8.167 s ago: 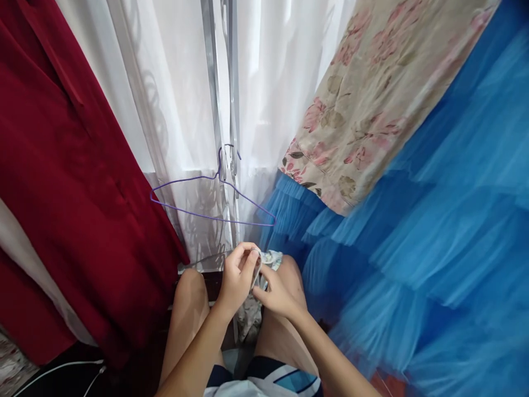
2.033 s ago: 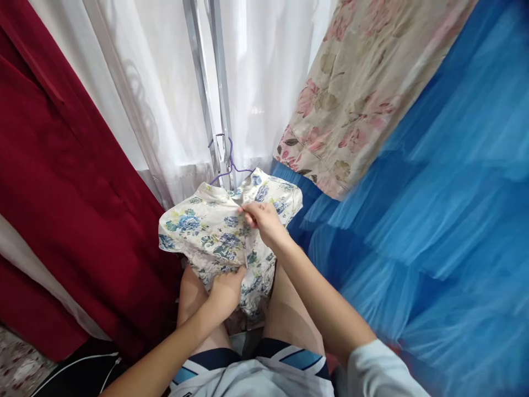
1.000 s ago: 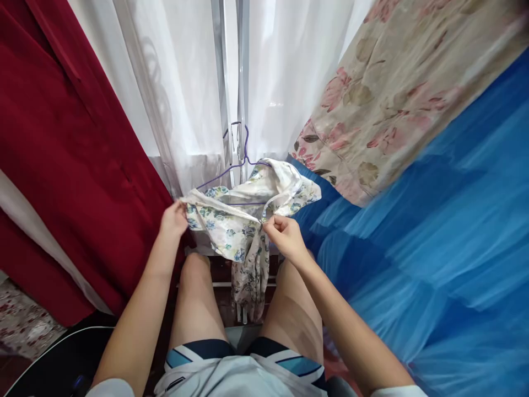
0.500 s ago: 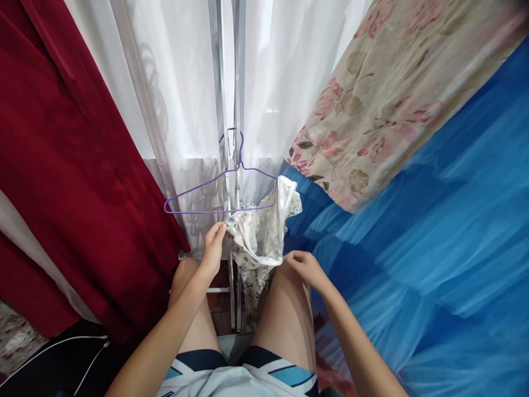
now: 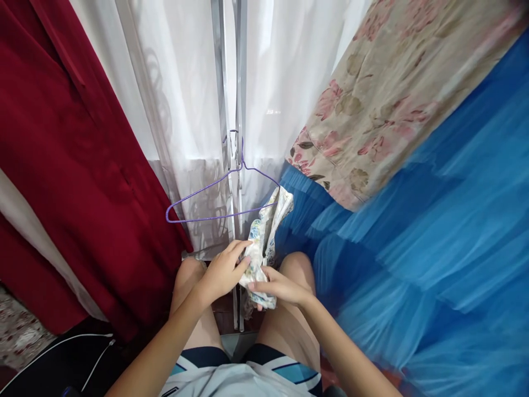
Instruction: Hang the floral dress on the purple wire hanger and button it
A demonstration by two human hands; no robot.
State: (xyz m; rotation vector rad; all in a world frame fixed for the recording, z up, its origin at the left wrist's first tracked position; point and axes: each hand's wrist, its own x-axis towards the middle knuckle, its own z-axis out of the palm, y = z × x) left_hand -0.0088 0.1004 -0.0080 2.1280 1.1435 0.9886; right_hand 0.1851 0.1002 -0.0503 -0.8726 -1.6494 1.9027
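Observation:
A purple hanger [image 5: 198,220] hangs by its hook on a metal stand in front of me. A small white garment [image 5: 257,242] with a blue and green floral print hangs from the hanger's right arm; the left arm is bare. My left hand [image 5: 225,269] is on the garment's left edge, with thumb and fingers on the cloth. Lower down, my right hand [image 5: 281,285] grips the garment's bottom part, thumb on top and fingertips showing underneath. The cloth is bunched and folded between my hands, above my knees. I cannot tell the exact kind of garment.
The metal stand's upright poles [image 5: 231,71] rise before a white curtain [image 5: 182,82]. Red cloth [image 5: 74,165] hangs at left. A floral cloth [image 5: 359,127] and blue tulle [image 5: 413,264] hang at right. White cables [image 5: 61,337] lie at lower left.
My hands have come closer together and lower. The garment, spread wide before, is now gathered narrow between them. My right hand has moved left onto the cloth, and the hanger has tilted slightly.

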